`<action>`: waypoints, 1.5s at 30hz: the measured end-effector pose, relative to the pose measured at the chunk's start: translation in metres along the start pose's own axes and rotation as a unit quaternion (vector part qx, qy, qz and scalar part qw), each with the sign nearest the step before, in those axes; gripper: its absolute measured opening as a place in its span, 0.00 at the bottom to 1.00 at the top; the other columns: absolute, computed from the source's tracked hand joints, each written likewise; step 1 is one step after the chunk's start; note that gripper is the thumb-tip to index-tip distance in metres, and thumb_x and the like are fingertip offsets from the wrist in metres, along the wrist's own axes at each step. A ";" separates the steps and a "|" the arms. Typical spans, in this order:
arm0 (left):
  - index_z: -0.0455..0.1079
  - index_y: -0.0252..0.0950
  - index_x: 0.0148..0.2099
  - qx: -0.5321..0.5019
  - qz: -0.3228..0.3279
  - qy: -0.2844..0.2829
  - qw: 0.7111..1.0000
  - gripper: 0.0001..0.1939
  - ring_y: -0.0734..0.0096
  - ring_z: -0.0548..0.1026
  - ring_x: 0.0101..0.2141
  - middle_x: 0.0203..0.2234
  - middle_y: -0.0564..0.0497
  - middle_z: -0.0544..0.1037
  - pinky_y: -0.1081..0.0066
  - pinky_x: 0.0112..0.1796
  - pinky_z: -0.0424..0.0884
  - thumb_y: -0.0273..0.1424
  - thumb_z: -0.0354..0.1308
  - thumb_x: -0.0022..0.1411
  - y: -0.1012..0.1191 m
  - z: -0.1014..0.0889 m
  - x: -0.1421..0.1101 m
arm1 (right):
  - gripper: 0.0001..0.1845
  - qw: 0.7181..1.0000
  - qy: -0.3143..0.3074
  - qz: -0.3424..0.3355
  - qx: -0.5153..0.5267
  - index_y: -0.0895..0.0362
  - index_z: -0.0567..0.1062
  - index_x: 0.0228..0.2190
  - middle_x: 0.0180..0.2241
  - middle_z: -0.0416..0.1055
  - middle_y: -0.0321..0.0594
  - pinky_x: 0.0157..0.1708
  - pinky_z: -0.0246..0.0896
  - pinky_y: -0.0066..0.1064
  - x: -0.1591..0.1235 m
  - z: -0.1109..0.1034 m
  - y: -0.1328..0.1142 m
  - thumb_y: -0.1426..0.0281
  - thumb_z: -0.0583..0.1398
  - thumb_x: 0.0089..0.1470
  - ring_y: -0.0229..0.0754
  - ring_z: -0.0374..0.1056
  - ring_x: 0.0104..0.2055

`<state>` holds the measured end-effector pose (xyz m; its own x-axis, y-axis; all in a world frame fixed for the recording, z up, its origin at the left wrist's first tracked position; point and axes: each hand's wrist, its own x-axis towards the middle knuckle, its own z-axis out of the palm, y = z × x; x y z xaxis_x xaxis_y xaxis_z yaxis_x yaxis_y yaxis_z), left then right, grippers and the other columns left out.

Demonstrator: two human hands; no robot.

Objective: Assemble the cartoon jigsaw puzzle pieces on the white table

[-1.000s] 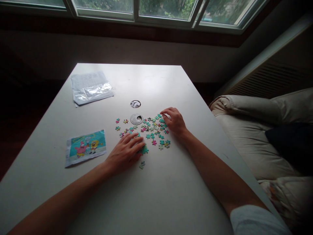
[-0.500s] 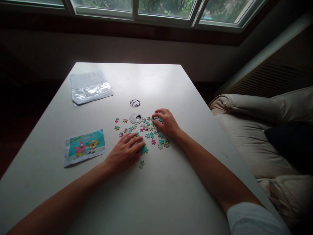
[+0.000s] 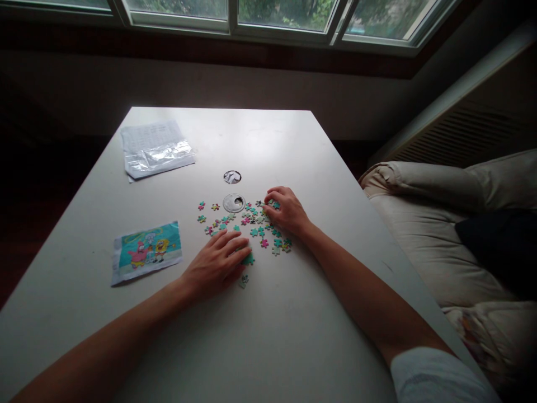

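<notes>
Many small jigsaw puzzle pieces (image 3: 260, 231) in teal, pink, yellow and pale green lie loose near the middle of the table. My left hand (image 3: 220, 257) rests palm down at their near left side, fingers stretched and slightly apart. Teal pieces (image 3: 249, 259) show beside its fingertips, and part of the group is hidden under it. Just below them lies a small grey-green puzzle piece cluster (image 3: 243, 281). My right hand (image 3: 287, 210) lies at the right edge of the pieces, its fingers bent and the thumb apart from the index finger. Pieces are visible in that gap.
A picture sheet (image 3: 149, 252) with cartoon characters lies left of my left hand. Papers with a clear plastic bag (image 3: 158, 151) lie at the far left. Two round inserts (image 3: 234, 202) are set in the white table (image 3: 268, 336). A sofa (image 3: 398, 224) stands to the right.
My right hand has shifted very slightly, its fingertips a little more drawn in. The left hand has moved slightly toward me and to the right. The pieces look nearly the same.
</notes>
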<state>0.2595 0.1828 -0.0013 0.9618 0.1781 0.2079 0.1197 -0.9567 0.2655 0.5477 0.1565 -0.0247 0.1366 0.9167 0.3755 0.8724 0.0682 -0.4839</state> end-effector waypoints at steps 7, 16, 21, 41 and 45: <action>0.68 0.40 0.61 -0.009 -0.002 0.002 1.000 0.18 0.55 0.63 0.64 0.60 0.45 0.71 0.48 0.65 0.56 0.31 0.52 0.70 0.002 0.000 0.000 | 0.07 0.998 0.012 0.035 -0.042 0.52 0.75 0.33 0.45 0.71 0.44 0.54 0.60 0.47 0.003 0.006 -0.013 0.65 0.67 0.53 0.52 0.65 0.50; 0.66 0.40 0.62 -0.007 0.007 -0.015 1.000 0.19 0.55 0.65 0.62 0.61 0.45 0.71 0.49 0.65 0.56 0.33 0.50 0.71 0.006 0.000 0.002 | 0.02 0.998 0.025 0.043 -0.042 0.52 0.77 0.33 0.44 0.71 0.43 0.53 0.61 0.46 0.003 0.008 -0.015 0.71 0.64 0.55 0.51 0.65 0.49; 0.66 0.40 0.62 -0.002 0.004 -0.009 1.000 0.19 0.55 0.66 0.62 0.61 0.45 0.71 0.49 0.65 0.57 0.32 0.51 0.71 0.004 -0.001 0.000 | 0.03 0.999 0.028 0.037 -0.014 0.52 0.78 0.34 0.44 0.72 0.43 0.54 0.61 0.47 0.002 0.008 -0.011 0.69 0.63 0.58 0.51 0.66 0.49; 0.76 0.40 0.49 0.037 -0.185 0.133 0.973 0.12 0.59 0.70 0.43 0.41 0.48 0.77 0.57 0.47 0.71 0.35 0.53 0.70 -0.047 -0.017 -0.011 | 0.08 0.996 0.068 0.055 0.003 0.53 0.77 0.33 0.34 0.74 0.41 0.43 0.64 0.39 -0.004 -0.012 0.020 0.68 0.58 0.60 0.46 0.68 0.37; 0.74 0.42 0.51 0.024 -0.147 0.110 0.983 0.12 0.57 0.70 0.48 0.47 0.47 0.76 0.54 0.51 0.70 0.34 0.56 0.69 -0.037 -0.010 -0.008 | 0.08 0.996 0.072 0.053 -0.001 0.53 0.77 0.33 0.34 0.74 0.41 0.44 0.64 0.40 -0.004 -0.009 0.020 0.67 0.58 0.60 0.47 0.67 0.39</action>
<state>0.2444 0.2192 -0.0031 0.8077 0.4894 0.3288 0.4019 -0.8650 0.3004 0.5691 0.1510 -0.0291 0.2929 0.8528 0.4324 0.8509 -0.0262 -0.5248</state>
